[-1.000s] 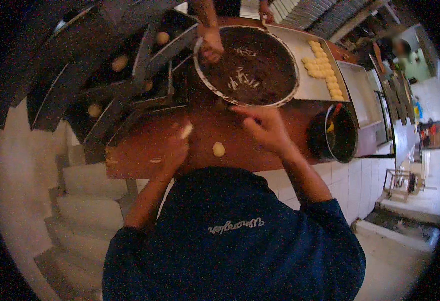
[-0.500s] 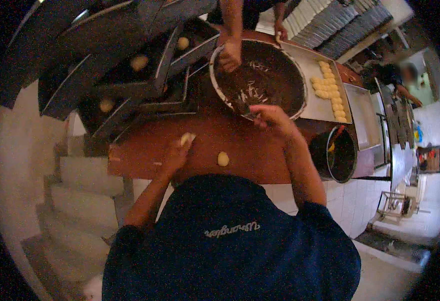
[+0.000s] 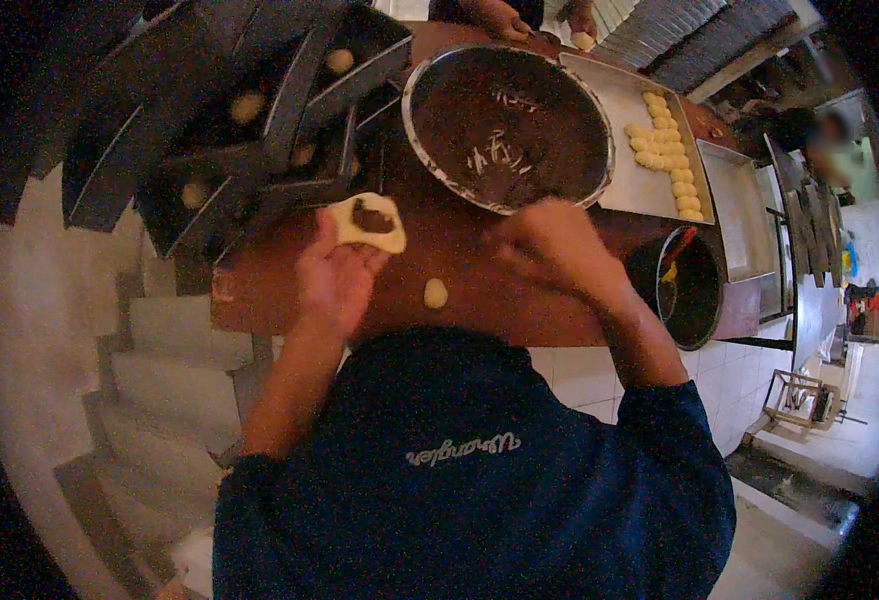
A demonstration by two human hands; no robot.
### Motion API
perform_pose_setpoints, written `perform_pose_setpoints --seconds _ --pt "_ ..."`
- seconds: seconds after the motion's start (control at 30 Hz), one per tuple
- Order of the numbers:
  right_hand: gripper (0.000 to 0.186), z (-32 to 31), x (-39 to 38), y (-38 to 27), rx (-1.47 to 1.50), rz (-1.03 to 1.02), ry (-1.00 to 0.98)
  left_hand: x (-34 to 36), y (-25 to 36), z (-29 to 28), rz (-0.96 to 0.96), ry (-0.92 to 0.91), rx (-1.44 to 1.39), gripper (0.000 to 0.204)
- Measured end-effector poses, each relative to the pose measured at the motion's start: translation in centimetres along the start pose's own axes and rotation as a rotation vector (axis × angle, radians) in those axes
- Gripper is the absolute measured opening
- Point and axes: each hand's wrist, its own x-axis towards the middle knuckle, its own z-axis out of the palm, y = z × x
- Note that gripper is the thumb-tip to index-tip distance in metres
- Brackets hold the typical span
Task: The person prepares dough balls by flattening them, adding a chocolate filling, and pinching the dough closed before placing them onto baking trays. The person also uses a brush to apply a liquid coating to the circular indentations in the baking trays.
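Note:
My left hand holds up a flattened piece of dough, which carries a lump of dark filling in its middle. At the near rim of a big round basin is my right hand, blurred, with its fingers curled; whatever they may hold is hidden. Inside the basin lies a wide mass of dark filling with pale streaks on it. A single dough ball rests on the reddish-brown table between my hands.
Dark baking tins with dough balls crowd the left. On the right, a pale tray carries rows of dough pieces, near a black bucket. Across the table, another person's hands show, one by a dough ball.
My left hand has moved up with the dough, which now shows flat with dark filling on it. My right hand has drawn slightly back from the basin. The other person's arm has left the basin.

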Motion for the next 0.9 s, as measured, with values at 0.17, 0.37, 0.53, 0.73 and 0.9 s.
perform_pose_setpoints --seconds 0.17,0.37,0.53,0.73,0.9 --pt "0.027 1.9 7.5 8.0 -0.262 0.154 0.183 -0.9 1.4 1.0 -0.117 -0.290 -0.103 0.057" --pt "0.024 2.6 5.0 1.2 0.230 -0.115 0.828 -1.6 2.2 -1.3 0.078 -0.156 -0.067 0.047" --pt "0.029 3.2 1.4 -6.4 0.326 -0.532 0.776 -1.7 2.7 -1.3 -0.015 -0.114 0.123 0.037" --pt "0.052 3.2 2.5 -8.2 0.551 -0.367 0.623 -2.4 -0.3 -0.1 -0.031 -0.093 0.586 0.037" --pt "0.054 4.7 2.3 -6.1 1.354 -0.019 0.139 -3.2 0.4 0.7 0.334 -0.396 1.406 0.035"
